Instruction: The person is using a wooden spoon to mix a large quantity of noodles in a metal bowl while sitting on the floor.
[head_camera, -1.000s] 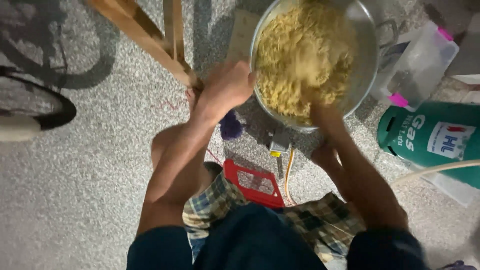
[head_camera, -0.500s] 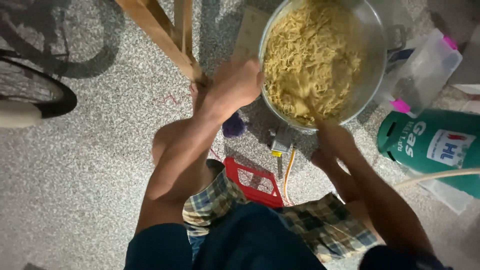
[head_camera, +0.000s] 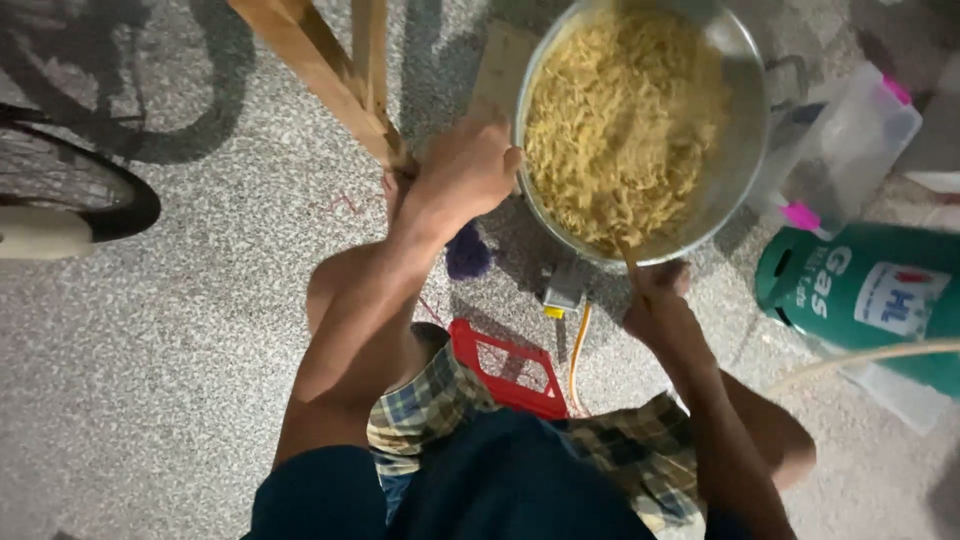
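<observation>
left hand (head_camera: 465, 170) grips the noodle pan (head_camera: 745, 150) rim; right hand (head_camera: 655, 300) closed on a stirring stick (head_camera: 627, 255).

Only 1 view is supplied, so there is no second view and no shared ground to report. The camera sits on the person's head and faces almost straight down along the body onto a speckled grey floor (head_camera: 180, 330). The wearer's own dark shirt fills the bottom edge and is nearest the lens. Both forearms run up the frame from there, placing the left hand (head_camera: 465, 170) and right hand (head_camera: 660, 300) at mid-distance. The metal bowl of noodles (head_camera: 640, 120) is cut by the top edge. A green gas cylinder (head_camera: 860, 300) runs off the right edge; a bicycle wheel (head_camera: 80, 190) is cropped at the left.
</observation>
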